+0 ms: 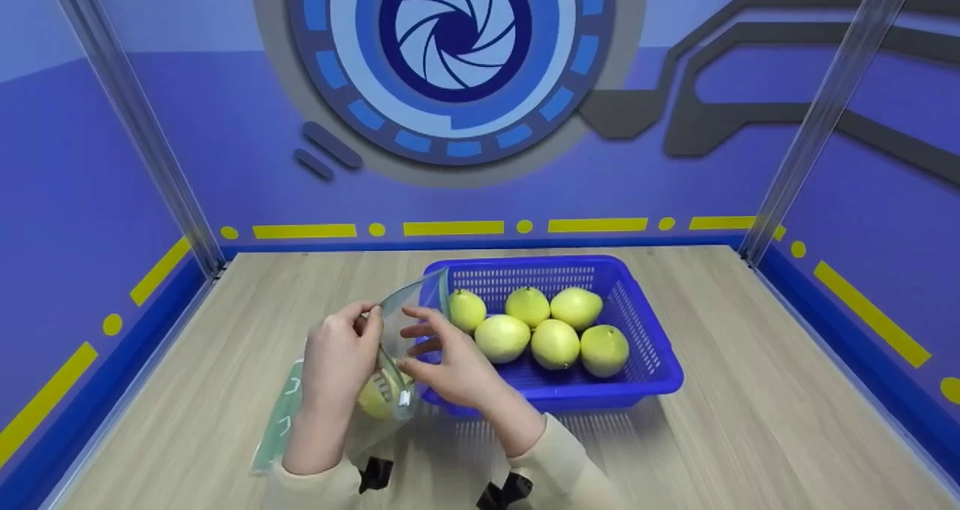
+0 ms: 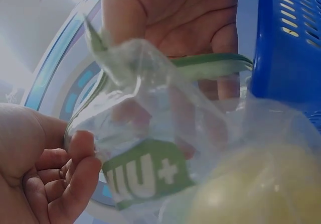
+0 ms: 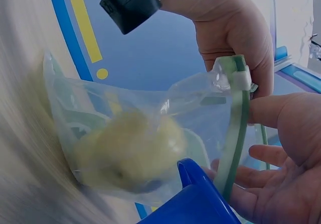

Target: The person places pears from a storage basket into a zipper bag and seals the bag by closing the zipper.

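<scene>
A clear zip bag (image 3: 193,91) with a green zip rim stands with its mouth spread. Inside lies yellow-green, pear-like fruit (image 3: 145,143), blurred by the plastic; how many pieces cannot be told. My left hand (image 1: 334,356) pinches the left side of the rim between thumb and fingers. The right hand (image 1: 469,371) is at the mouth, fingers apart and loosely bent, the thumb touching the rim near its white slider (image 3: 242,81). No fruit shows in that hand. A green and white printed patch (image 2: 148,174) marks the bag.
Right of the bag stands a blue perforated basket (image 1: 660,382) with several yellow-green fruits (image 1: 555,343). A flat green and white plastic packet (image 1: 277,427) lies left of the left forearm. Blue printed walls (image 1: 225,135) enclose the wooden table (image 1: 750,390).
</scene>
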Tool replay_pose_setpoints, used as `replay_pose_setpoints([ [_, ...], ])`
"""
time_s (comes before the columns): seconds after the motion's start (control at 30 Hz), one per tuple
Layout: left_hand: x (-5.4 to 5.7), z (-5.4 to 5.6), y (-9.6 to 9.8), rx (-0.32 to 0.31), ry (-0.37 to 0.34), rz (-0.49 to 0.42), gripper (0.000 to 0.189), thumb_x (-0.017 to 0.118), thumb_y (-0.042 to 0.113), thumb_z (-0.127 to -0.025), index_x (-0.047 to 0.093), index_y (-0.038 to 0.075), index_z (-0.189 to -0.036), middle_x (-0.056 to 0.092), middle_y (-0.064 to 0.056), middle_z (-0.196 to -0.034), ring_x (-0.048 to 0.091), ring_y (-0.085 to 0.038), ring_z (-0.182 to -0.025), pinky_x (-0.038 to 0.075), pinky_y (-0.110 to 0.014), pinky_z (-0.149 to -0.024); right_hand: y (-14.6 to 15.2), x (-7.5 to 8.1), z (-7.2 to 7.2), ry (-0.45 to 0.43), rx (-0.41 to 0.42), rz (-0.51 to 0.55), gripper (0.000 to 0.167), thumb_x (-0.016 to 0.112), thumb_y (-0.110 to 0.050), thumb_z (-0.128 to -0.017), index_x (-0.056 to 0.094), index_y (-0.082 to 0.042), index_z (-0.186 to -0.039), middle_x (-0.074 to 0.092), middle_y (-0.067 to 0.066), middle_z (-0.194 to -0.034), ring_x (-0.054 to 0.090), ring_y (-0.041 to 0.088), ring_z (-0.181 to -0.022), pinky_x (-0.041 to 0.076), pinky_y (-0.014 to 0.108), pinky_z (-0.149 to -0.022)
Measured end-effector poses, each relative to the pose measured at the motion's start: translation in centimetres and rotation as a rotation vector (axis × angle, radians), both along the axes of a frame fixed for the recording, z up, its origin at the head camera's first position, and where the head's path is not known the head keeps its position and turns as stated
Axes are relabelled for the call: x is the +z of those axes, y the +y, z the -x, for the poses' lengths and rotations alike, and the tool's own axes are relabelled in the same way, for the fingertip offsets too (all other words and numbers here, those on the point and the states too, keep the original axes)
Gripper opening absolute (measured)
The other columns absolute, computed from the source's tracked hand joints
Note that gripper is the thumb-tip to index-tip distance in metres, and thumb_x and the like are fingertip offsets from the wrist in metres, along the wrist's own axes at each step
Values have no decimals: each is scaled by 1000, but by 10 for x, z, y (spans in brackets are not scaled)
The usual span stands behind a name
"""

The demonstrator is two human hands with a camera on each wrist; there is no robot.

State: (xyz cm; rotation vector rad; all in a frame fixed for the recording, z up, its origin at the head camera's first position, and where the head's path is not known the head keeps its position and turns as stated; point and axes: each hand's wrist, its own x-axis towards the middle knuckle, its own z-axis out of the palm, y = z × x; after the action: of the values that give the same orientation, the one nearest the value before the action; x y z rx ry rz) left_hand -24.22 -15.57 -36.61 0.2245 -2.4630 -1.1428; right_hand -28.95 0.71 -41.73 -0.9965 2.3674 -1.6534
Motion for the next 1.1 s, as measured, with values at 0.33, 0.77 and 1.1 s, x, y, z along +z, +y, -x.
replay_pose_setpoints([
  [0.33, -1, 2, -1, 12, -2, 12, 26, 61, 19, -102, 75, 0, -113, 61, -6, -72, 51, -14, -57, 39, -22, -49, 6, 6, 3, -8, -19, 53, 52, 65, -16, -100, 47, -12, -149, 65, 17, -134, 69, 32, -116, 59, 45, -97],
  [0.77, -3, 4, 0, 13, 98, 78, 23, 61, 14, -99, 77, -1, -106, 60, -4, -67, 48, -13, -56, 38, -25, -54, 27, 19, 13, -14, -46, 67, 48, 64, -17, -101, 50, -7, -146, 65, 20, -134, 68, 34, -117, 56, 50, -100],
  [1.1, -4, 3, 0, 0, 96, 77, 24, 61, 13, -99, 76, -3, -108, 61, -4, -68, 48, -12, -57, 36, -23, -52, 56, 30, 24, 5, -82, -23, 47, 68, -18, -99, 53, -9, -143, 64, 21, -135, 68, 38, -117, 56, 51, -100],
])
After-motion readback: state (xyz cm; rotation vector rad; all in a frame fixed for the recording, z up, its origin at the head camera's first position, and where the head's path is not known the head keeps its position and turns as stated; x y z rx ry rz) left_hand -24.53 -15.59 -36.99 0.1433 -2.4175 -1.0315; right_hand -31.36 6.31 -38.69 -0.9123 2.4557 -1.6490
